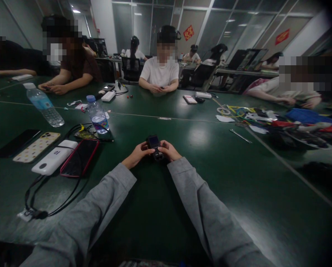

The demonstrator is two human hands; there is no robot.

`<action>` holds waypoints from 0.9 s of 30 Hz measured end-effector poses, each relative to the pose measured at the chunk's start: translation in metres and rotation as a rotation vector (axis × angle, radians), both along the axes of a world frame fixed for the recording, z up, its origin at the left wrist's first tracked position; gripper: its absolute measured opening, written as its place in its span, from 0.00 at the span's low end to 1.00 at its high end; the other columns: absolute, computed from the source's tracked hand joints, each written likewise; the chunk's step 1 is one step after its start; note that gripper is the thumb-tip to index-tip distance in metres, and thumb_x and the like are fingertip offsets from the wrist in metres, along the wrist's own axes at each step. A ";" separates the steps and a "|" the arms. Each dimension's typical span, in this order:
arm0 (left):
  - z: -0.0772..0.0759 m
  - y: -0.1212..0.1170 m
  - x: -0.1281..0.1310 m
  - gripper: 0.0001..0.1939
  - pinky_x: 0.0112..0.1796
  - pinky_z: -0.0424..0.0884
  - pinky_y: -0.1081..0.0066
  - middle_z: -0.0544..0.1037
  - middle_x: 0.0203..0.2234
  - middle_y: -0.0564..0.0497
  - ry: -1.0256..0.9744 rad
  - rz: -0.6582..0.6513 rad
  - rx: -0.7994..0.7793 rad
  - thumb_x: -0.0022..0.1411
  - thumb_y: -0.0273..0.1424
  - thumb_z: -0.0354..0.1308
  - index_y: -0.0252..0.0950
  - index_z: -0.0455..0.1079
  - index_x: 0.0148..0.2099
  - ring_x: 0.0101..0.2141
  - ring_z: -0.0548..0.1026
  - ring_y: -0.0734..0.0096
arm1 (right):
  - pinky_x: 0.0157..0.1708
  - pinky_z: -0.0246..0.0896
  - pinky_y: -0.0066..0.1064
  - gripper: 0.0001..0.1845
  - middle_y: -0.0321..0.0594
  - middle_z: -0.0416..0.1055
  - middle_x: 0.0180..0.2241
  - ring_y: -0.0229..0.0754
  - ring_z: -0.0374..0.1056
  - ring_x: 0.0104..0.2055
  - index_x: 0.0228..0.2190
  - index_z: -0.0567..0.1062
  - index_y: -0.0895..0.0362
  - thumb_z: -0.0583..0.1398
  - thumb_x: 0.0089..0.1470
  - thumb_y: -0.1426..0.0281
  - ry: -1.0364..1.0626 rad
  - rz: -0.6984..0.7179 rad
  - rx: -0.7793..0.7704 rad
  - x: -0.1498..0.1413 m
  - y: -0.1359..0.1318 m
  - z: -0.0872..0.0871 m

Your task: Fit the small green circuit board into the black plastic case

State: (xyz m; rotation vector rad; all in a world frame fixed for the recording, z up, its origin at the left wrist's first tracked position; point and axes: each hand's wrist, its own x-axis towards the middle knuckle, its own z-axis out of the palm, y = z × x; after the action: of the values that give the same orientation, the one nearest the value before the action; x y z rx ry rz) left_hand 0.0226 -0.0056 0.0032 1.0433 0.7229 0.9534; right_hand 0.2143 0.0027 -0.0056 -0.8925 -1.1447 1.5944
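Between both hands, over the middle of the dark green table [210, 178], is a small black handheld device [154, 142] with a screen and buttons. My left hand [139, 154] is closed on its left side, thumb lying near the buttons. From the right, my right hand [170, 151] grips the other side, its thumb also on the front below the screen. The fingers behind the device are mostly hidden. Its screen looks dark, and I cannot make out anything on it.
Left of my hands lie a red-edged phone [81, 157], a white power bank [54, 157], a patterned phone [38, 147] and a black phone [17, 142]. Two water bottles [45, 105] stand behind them. A wrench [240, 136] and tangled cables [243, 113] lie right. Several people sit around.
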 end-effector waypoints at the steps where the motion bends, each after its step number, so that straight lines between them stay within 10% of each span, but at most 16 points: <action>1: 0.001 0.000 0.000 0.34 0.47 0.68 0.62 0.75 0.48 0.40 -0.005 -0.003 -0.007 0.47 0.31 0.72 0.31 0.68 0.56 0.46 0.75 0.61 | 0.29 0.61 0.27 0.27 0.28 0.66 0.27 0.34 0.65 0.28 0.28 0.64 0.53 0.74 0.33 0.60 -0.003 0.000 0.007 0.000 0.000 0.000; 16: -0.001 0.005 0.002 0.13 0.45 0.67 0.68 0.78 0.40 0.48 -0.251 -0.013 -0.227 0.59 0.37 0.64 0.35 0.74 0.43 0.40 0.74 0.69 | 0.27 0.60 0.27 0.29 0.28 0.68 0.27 0.35 0.66 0.27 0.29 0.64 0.52 0.73 0.31 0.58 -0.006 -0.186 -0.045 -0.008 0.001 -0.001; 27: -0.002 0.007 -0.004 0.46 0.52 0.66 0.52 0.75 0.48 0.31 -0.435 0.078 -0.342 0.60 0.62 0.35 0.26 0.68 0.53 0.55 0.69 0.47 | 0.44 0.64 0.34 0.22 0.35 0.75 0.34 0.40 0.70 0.39 0.34 0.75 0.54 0.72 0.34 0.63 -0.067 -0.127 0.034 -0.036 -0.006 0.004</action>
State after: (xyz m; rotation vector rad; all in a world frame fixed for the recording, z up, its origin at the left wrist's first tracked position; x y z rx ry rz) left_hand 0.0191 0.0010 0.0008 0.4869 0.5387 1.0364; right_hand 0.1780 -0.0029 -0.0016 -0.9836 -1.1355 1.4473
